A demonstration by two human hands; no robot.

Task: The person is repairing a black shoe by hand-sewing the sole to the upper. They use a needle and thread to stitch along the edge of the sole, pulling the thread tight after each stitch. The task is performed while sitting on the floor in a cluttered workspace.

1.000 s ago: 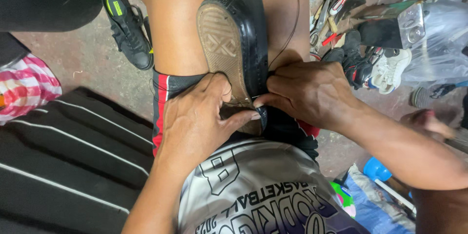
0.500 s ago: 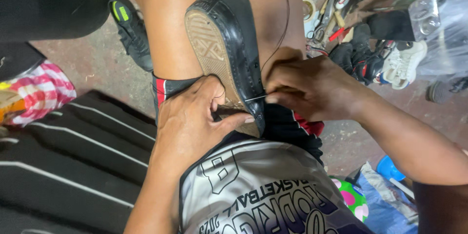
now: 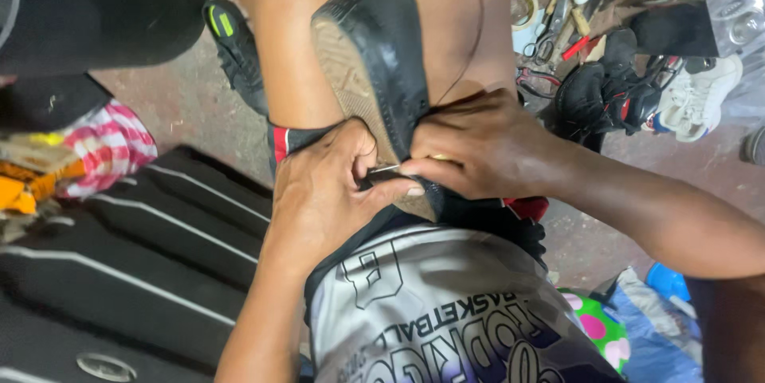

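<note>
Both hands (image 3: 398,172) grip black shoe (image 3: 382,56); tools (image 3: 558,8), sneakers (image 3: 637,92) right.

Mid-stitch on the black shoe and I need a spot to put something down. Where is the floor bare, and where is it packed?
Bare concrete shows left of the knees, between the black-and-green shoe, the checked cloth and the striped black mat. A smaller patch lies lower right, below the white sneaker. Upper right is crowded with tools and dark shoes. Both hands fill the lap around the black shoe.

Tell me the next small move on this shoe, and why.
Probably push the needle on through the sole edge: the left hand pinches it against the black shoe, while the right hand steadies the heel clamped between the knees.
</note>
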